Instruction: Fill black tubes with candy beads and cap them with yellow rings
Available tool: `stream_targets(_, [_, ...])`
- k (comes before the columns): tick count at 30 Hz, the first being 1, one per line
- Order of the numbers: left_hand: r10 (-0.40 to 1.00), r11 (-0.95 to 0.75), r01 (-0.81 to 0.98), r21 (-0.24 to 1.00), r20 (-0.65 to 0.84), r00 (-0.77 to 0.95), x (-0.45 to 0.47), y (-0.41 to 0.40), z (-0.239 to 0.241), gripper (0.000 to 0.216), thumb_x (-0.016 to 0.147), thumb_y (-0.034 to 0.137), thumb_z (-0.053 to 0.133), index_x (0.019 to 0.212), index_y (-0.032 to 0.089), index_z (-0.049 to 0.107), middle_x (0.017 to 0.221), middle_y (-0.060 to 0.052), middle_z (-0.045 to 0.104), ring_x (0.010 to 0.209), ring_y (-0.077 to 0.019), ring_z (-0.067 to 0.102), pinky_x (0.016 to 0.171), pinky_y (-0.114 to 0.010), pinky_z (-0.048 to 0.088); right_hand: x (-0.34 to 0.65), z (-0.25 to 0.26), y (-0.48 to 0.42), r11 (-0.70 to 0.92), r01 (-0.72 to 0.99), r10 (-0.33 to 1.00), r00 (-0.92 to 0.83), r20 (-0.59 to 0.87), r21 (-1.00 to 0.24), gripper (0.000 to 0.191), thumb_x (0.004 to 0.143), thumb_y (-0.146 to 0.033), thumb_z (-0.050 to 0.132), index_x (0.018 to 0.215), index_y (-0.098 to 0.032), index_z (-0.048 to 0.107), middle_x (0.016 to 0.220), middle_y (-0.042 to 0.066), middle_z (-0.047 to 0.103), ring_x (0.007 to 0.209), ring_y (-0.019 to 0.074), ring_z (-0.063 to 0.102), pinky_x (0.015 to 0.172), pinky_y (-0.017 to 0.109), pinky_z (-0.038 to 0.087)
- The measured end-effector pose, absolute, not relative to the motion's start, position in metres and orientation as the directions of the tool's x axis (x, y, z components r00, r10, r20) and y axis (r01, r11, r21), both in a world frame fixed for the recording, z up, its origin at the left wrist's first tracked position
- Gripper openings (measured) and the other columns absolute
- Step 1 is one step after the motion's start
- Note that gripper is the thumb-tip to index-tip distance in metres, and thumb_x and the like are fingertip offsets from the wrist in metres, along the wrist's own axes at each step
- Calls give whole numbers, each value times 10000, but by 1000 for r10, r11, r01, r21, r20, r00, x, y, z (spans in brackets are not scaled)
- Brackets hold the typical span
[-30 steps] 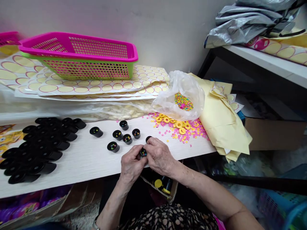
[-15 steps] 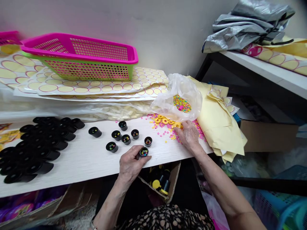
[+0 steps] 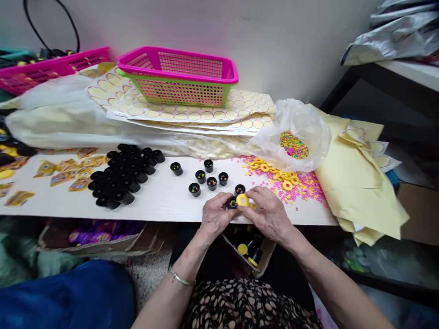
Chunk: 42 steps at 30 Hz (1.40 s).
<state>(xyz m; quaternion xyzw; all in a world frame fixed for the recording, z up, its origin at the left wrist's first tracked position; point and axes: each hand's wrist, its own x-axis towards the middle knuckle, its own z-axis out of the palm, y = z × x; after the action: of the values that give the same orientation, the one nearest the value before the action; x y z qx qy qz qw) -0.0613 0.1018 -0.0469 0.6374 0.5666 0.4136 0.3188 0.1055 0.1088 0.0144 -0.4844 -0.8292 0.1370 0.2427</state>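
Observation:
My left hand is closed around a small black cup with coloured beads inside, held at the front edge of the white table. My right hand pinches a yellow ring lid right against the cup's mouth. Several more bead-filled black cups stand just behind my hands. A cluster of empty black cups lies to the left. Loose yellow rings and pink and yellow beads are scattered to the right, beside a clear plastic bag of coloured beads.
A pink and green mesh basket rests on round-sticker sheets at the back. Yellow paper hangs off the table's right end. A cardboard box with capped cups sits under the edge. Small yellow cards lie far left.
My right hand came back from the ring pile with a yellow ring lid and met the cup in my left hand. The camera view swung to the left.

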Motion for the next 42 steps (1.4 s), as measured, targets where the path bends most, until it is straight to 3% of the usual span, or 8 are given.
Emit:
stream_targets(12, [979,-198,444,874,198,48,-67,101,-45,173,613,116,562,754,167,649,662,20,527,609,-97,446,565,-223,339,72,20,105,433,878,898,-439,19,-205,196,861,-320,495,868,-177,628,889,62,599,756,179,528,651,308,323])
stream_targets(18, [989,110,6,994,-110,103,-80,106,-26,279,636,215,590,877,123,697,633,7,560,491,-64,379,479,-216,302,66,19,103,449,884,893,-440,94,-127,190,840,-307,507,831,-171,639,887,86,606,783,207,523,662,332,325])
stream_targets(21, [979,199,-68,978,-196,53,-73,107,-23,276,704,357,607,768,110,712,590,-11,564,500,-81,424,471,-218,327,67,10,101,409,880,912,-388,131,-240,171,833,-296,517,827,-180,643,871,75,603,817,209,520,681,326,351])
stream_targets(23, [984,179,-40,983,-179,-4,-65,107,-24,287,696,393,634,702,119,716,636,-32,597,573,-110,497,507,-223,380,69,1,100,347,831,938,-316,144,-435,161,824,-294,536,873,-195,653,855,57,603,823,195,526,697,313,379])
stream_targets(28, [978,162,-40,986,-165,-125,-56,106,-27,229,682,355,662,670,132,712,696,-45,632,683,-146,568,593,-234,439,73,-19,98,147,433,978,-196,66,-890,233,789,-275,587,998,-201,659,828,22,611,755,156,559,678,282,442])
stream_targets(32, [984,146,-75,986,-153,-93,-57,105,-27,247,710,366,661,681,123,693,699,-35,619,681,-123,556,603,-217,429,71,-19,95,159,365,980,-171,102,-917,216,795,-243,580,992,-193,654,843,26,598,783,157,561,720,286,453])
stream_targets(38, [964,248,-189,950,-260,-44,-61,106,-28,487,750,579,554,762,103,653,452,41,449,412,-52,360,398,-190,248,72,-19,94,353,474,935,-199,292,-807,195,857,-247,514,1025,-189,594,914,52,569,848,157,548,752,273,451])
stream_targets(42, [952,284,-195,939,-301,-60,-66,105,-27,597,728,652,518,855,84,653,505,9,530,395,-48,371,382,-191,233,84,-22,92,319,498,947,-128,295,-806,177,887,-247,472,1021,-195,575,914,50,560,861,157,539,767,277,443])
